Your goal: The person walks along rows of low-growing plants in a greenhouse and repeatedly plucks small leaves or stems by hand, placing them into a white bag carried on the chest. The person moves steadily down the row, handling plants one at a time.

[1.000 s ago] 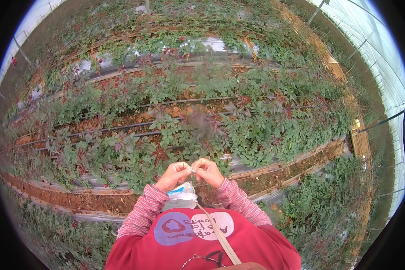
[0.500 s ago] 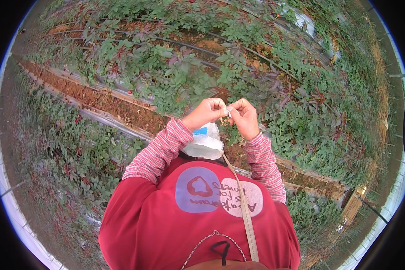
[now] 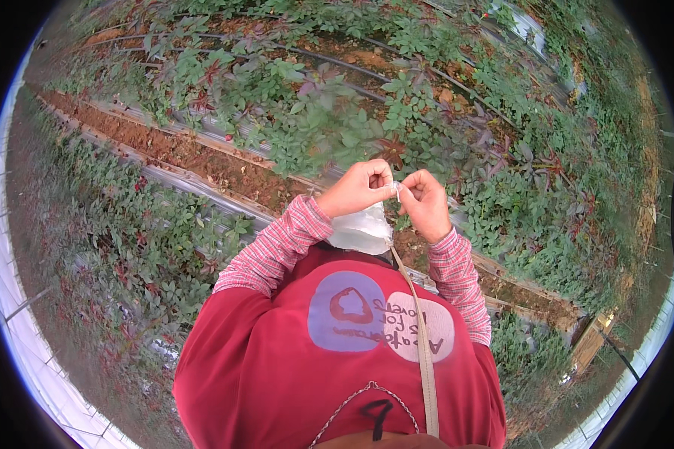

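Observation:
Both hands are raised in front of my chest, fingertips close together. My left hand (image 3: 361, 188) pinches one side of a small thin whitish piece (image 3: 397, 187), perhaps clear film or tape; its exact kind is too small to tell. The other side is pinched between thumb and forefinger of my right hand (image 3: 427, 206). Below the left hand, at my waist, hangs a white plastic bag or pouch (image 3: 361, 232), partly covered by that hand. A beige strap (image 3: 419, 322) runs from beside the pouch up across my red top.
Leafy green and reddish plants (image 3: 337, 131) grow in rows ahead and to both sides. Dark irrigation pipes (image 3: 337, 63) cross the far bed. A bare soil furrow (image 3: 180, 153) runs between plastic-edged beds. A wooden post (image 3: 591, 340) stands at the right.
The hands appear slightly farther right in the picture, with the whole view shifted. Between the fingertips, which are a little farther apart, more of the whitish piece shows. Both pinches stay closed.

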Tool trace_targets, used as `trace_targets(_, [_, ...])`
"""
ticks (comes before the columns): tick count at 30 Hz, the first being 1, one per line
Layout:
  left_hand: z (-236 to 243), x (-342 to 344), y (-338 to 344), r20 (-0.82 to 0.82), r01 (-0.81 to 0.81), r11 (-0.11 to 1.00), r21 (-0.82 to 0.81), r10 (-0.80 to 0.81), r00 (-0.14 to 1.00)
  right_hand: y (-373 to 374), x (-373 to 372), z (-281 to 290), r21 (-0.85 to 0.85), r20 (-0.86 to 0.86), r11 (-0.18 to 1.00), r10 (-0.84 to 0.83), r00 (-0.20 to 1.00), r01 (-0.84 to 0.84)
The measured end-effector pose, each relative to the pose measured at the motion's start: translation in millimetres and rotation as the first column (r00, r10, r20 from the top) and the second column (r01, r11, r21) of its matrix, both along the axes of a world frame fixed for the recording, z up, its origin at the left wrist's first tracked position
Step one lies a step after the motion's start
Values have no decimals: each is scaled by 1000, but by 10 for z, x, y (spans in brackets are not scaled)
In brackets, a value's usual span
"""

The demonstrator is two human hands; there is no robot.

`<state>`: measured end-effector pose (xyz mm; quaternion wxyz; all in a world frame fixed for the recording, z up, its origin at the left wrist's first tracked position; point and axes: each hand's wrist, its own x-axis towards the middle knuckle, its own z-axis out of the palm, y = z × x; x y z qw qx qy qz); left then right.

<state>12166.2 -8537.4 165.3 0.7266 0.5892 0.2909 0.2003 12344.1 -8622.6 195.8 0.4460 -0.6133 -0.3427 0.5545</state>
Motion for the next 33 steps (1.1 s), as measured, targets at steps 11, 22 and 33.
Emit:
trace_targets(11, [-109,-436,1179,37,-552,371,746,806,591,1951,-745,-103,257,771,878,65,633,-404])
trace_targets(22, [-769,-273,1719,182,-711,227,666,875,449,2571,-927,-603,263,821,880,11,570,-395])
trace_targets(33, [-874,-367,1920,96,-634,754,-173,654,751,2802,-563,-711,111,321,971,166,932,-211])
